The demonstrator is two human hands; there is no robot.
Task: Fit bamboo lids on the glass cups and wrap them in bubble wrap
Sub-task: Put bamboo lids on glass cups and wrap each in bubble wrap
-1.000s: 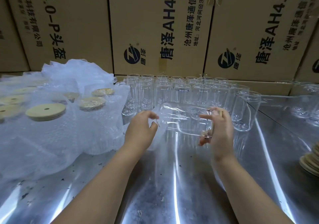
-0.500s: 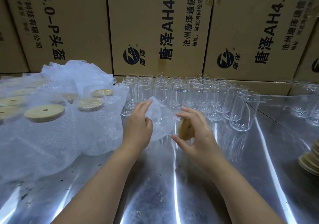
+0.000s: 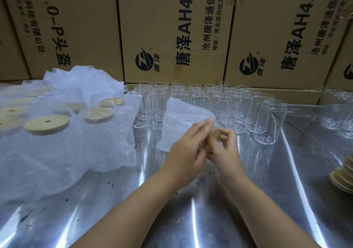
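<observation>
So, head view: we see wrapping under way over the counter (image 3: pixel 191 215), just in front of the bare glass cups (image 3: pixel 199 102).
Left hand (image 3: pixel 188 149): fingers straight, laid on the bubble wrap sheet (image 3: pixel 183 116), pressing it down.
Right hand (image 3: pixel 224 148): curled round the bamboo lid (image 3: pixel 215 134).
Cup: hidden under wrap and hands.
Step tip: we'd keep the lid pinned, roll tight, tuck the loose flap, and stay clear of the row behind.
Elsewhere: wrapped pile (image 3: pixel 57 148) left; spare lid stack (image 3: pixel 343 175) right.
</observation>
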